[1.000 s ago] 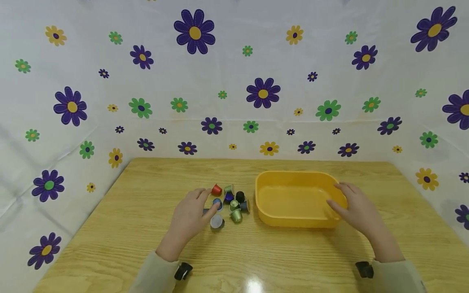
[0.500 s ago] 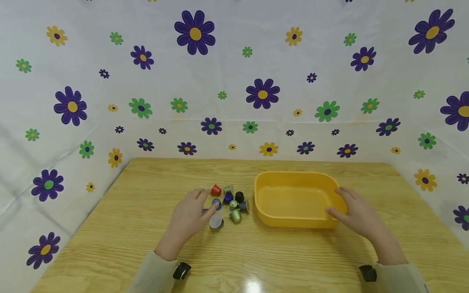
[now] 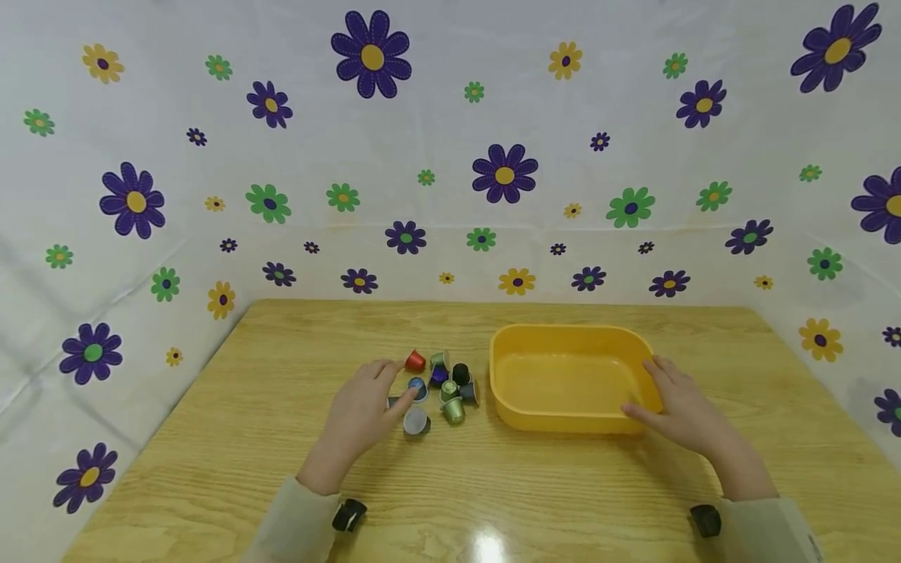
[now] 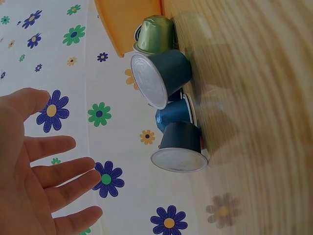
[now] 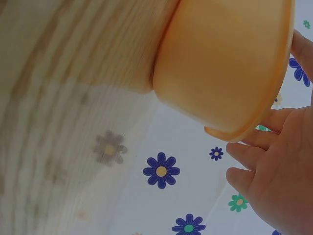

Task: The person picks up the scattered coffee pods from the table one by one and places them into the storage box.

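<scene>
Several coffee capsules lie in a loose cluster left of the yellow bin [image 3: 563,423]. Among them are a red capsule [image 3: 415,360], a blue capsule [image 3: 418,389], a green capsule [image 3: 454,412] and a capsule with its silver lid turned up [image 3: 417,422]. My left hand [image 3: 360,414] hovers at the cluster's left side, fingers spread, holding nothing; in the left wrist view it is apart from a dark capsule [image 4: 181,137]. My right hand [image 3: 686,407] is at the bin's right end, thumb over the rim and fingers along the outside, loosely bent. Firm contact cannot be made out.
The wooden table [image 3: 450,485] runs back to a white cloth [image 3: 436,117] printed with flowers, which also hangs along both sides. A black strap piece [image 3: 349,515] shows at the left cuff and another black piece [image 3: 705,520] at the right cuff.
My right hand has shifted slightly left, bringing its thumb and fingers closer to the bin's right rim. The left hand, capsules and bin stay practically in place; the head view has tilted a little.
</scene>
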Demonstrator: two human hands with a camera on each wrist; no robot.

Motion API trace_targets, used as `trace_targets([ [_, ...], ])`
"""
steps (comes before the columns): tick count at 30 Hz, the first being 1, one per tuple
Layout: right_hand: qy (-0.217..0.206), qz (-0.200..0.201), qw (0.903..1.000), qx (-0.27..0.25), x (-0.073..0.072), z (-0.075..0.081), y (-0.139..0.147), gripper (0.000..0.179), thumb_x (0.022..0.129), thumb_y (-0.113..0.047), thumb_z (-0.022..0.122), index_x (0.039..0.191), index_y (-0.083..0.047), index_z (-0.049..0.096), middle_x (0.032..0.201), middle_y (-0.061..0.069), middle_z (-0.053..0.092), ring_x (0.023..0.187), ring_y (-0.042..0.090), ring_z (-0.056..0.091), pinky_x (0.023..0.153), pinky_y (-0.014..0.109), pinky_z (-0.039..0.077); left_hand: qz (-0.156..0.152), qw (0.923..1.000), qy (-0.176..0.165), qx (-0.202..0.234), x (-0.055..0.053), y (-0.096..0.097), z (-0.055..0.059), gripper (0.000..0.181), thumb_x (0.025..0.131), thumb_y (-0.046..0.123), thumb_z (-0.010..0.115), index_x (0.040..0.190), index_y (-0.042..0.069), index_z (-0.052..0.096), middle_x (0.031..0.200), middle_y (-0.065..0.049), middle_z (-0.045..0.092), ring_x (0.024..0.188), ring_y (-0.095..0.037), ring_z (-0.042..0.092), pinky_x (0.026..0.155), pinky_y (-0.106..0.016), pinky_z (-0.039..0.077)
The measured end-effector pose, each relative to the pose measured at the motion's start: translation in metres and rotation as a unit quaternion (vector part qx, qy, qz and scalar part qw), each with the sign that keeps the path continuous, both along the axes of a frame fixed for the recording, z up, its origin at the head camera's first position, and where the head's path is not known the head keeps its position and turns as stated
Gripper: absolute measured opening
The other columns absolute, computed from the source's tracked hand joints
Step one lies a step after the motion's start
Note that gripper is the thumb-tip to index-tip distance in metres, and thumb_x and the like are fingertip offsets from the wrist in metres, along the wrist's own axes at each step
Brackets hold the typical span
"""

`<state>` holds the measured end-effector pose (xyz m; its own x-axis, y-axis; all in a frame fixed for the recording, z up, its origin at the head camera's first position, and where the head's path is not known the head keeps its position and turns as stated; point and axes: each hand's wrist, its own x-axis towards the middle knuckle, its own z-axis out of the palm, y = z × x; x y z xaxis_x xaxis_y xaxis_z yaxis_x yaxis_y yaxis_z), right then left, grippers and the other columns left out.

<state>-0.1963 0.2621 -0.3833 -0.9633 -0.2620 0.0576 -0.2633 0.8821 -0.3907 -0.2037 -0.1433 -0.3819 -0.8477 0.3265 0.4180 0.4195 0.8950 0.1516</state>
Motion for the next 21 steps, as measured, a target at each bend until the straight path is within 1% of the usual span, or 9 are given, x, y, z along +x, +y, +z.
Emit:
trace_targets([
  [8,-0.018,0.01,0.9998,0.006,0.0012,-0.0012,-0.0005,0.081,0.072,-0.051,0.041,0.122,0.008,0.016,0.124,0.027,0.01,0.11,0.041,0.008,0.084,0.052,0.007,0.004,1.0,-0.002,-0.004,-0.001,-0.0014,-0.0018,0.058,0.077,0.053,0.027,0.108,0.009,0.047,0.103,-0.007,0.046,0.093,-0.019,0.042,0.073,-0.032,0.038],
  [12,-0.025,0.014,0.9995,0.008,0.0014,-0.0029,-0.0005,0.08,0.073,-0.051,0.041,0.122,0.008,0.017,0.124,0.027,0.01,0.11,0.04,0.008,0.084,0.052,0.008,0.006,0.9999,-0.008,-0.003,-0.0009,-0.0019,-0.0024,0.058,0.077,0.053,0.026,0.109,0.009,0.046,0.104,-0.007,0.046,0.094,-0.019,0.041,0.074,-0.032,0.037],
  [14,-0.03,0.015,0.9994,0.008,0.0016,-0.0031,-0.0005,0.081,0.073,-0.051,0.04,0.122,0.008,0.016,0.124,0.027,0.009,0.11,0.041,0.007,0.084,0.052,0.007,0.007,0.9999,-0.01,-0.001,-0.0009,-0.0022,-0.0021,0.056,0.077,0.051,0.029,0.109,0.009,0.046,0.104,-0.007,0.046,0.095,-0.019,0.041,0.074,-0.033,0.037],
  [17,-0.036,0.018,0.9992,0.008,0.0015,-0.0034,-0.0004,0.081,0.074,-0.051,0.04,0.122,0.008,0.015,0.124,0.027,0.008,0.111,0.04,0.005,0.084,0.052,0.006,0.008,0.9999,-0.009,0.002,-0.0009,-0.0027,-0.0011,0.05,0.078,0.047,0.036,0.108,0.008,0.047,0.104,-0.008,0.046,0.095,-0.02,0.041,0.073,-0.033,0.038],
  [21,-0.04,0.022,0.9989,0.008,0.0007,-0.0046,0.0,0.081,0.074,-0.05,0.039,0.122,0.009,0.013,0.125,0.027,0.007,0.112,0.038,0.002,0.085,0.051,0.005,0.008,0.9999,-0.008,0.005,-0.0014,-0.0037,0.0,0.046,0.077,0.042,0.042,0.106,0.007,0.048,0.104,-0.009,0.046,0.094,-0.02,0.041,0.072,-0.033,0.038],
])
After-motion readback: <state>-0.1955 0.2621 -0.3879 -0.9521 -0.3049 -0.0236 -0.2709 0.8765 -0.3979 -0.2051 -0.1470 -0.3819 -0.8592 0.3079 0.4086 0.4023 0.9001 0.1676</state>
